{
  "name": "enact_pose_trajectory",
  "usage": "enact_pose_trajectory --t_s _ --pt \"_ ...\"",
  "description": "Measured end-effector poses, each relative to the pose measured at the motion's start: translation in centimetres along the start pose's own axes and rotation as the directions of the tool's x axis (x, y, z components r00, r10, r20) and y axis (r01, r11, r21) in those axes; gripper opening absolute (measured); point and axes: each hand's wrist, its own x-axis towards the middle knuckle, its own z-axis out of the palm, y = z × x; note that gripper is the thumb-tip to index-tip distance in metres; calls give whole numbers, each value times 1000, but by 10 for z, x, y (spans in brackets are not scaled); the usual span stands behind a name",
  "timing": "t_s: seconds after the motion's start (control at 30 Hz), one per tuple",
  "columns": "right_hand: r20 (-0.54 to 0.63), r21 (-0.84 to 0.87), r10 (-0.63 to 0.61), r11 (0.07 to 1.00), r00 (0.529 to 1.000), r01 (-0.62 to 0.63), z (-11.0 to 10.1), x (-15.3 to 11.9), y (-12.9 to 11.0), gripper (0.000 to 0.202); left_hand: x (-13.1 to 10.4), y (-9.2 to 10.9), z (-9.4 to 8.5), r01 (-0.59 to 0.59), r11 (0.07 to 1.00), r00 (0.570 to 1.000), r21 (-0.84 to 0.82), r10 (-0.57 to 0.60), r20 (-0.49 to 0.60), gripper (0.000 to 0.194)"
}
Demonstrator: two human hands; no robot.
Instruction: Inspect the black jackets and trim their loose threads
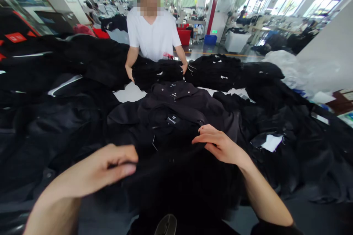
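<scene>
A black jacket [176, 154] is stretched between my two hands in front of me, its label by the collar facing up. My left hand [116, 163] pinches the left side of the cloth between thumb and fingers. On the other side, my right hand [219, 143] grips the edge near the collar, fingers closed. A small thin-edged tag [154, 143] lies by the label. Just beyond, another dark jacket [209, 99] lies flat with its collar and label showing. The lower part of the held jacket blurs into black.
Across the table a person in a white shirt [151, 35] holds a stack of folded black garments [158, 69]. More black garments [217, 69] are piled right of it. Dark clothing heaps [68, 121] cover the left, others [303, 132] the right. Clear plastic bags [300, 69] sit at the far right.
</scene>
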Motion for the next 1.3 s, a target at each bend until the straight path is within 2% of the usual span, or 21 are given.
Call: enact_pose_trajectory --t_s 0.03,0.07,0.13,0.17,0.2,0.23,0.3,0.33,0.37,0.43,0.47,0.53,0.63,0.7,0.77,0.83,0.97,1.1,1.17,1.23,1.3 --pt "12 -2 27 1000 1000 -27 0 -2 0 35 -9 9 -1 7 999 978 32 -13 207 17" --pt "22 -5 55 998 998 -55 0 -3 0 38 -15 15 -1 26 998 928 56 -45 370 16" --pt "18 -1 115 993 993 -115 3 -6 1 40 -22 22 0 77 994 833 77 -107 543 18" --pt "4 7 142 990 990 -142 4 -6 1 40 -22 22 1 100 992 817 75 -125 563 19" --pt "-11 14 159 987 987 -159 7 -6 1 40 -20 20 2 118 990 833 76 -140 535 22" --pt "-25 14 164 986 986 -164 10 -5 1 40 -17 17 3 127 989 871 80 -150 468 26" --pt "-43 -18 140 990 989 -141 16 -2 0 38 -4 9 7 133 987 967 89 -149 208 31" --pt "-45 -47 118 992 992 -121 20 0 -1 37 6 6 10 113 990 992 82 -116 39 31" --pt "-47 -82 93 992 995 -97 24 3 -1 36 16 4 15 70 995 992 72 -62 -113 30" --pt "-49 -165 44 985 998 -52 33 8 -1 37 41 6 29 -53 998 958 46 63 -278 28" --pt "-51 -208 22 977 998 -32 37 10 -1 38 54 8 39 -110 994 949 22 111 -294 28" --pt "-63 -276 -7 961 998 -10 44 13 2 41 78 12 62 -175 983 960 -59 157 -232 32" --pt "-125 -291 -6 956 992 -31 50 14 10 40 103 14 93 -158 968 974 -193 120 -193 27" --pt "-225 -264 17 961 974 -78 52 13 16 35 109 12 104 -141 965 966 -222 85 -245 20" --pt "-342 -235 45 963 939 -132 53 11 22 25 110 10 106 -146 970 944 -192 78 -322 18" --pt "-392 -209 75 964 917 -168 52 9 27 13 108 9 102 -163 974 928 -157 97 -360 17" --pt "-334 -114 122 979 935 -168 54 9 31 7 104 9 92 -177 975 923 -136 117 -366 20" --pt "-380 5 166 984 910 -177 57 12 32 7 107 9 73 -174 983 963 -53 158 -216 23" --pt "-392 75 202 979 897 -187 59 14 33 7 114 6 57 -208 977 941 55 215 -263 25" --pt "-384 120 223 974 896 -191 62 16 34 7 127 0 40 -221 948 885 228 293 -362 23" --pt "-381 123 222 974 897 -189 66 18 36 8 146 -12 27 -232 884 870 405 375 -319 19"
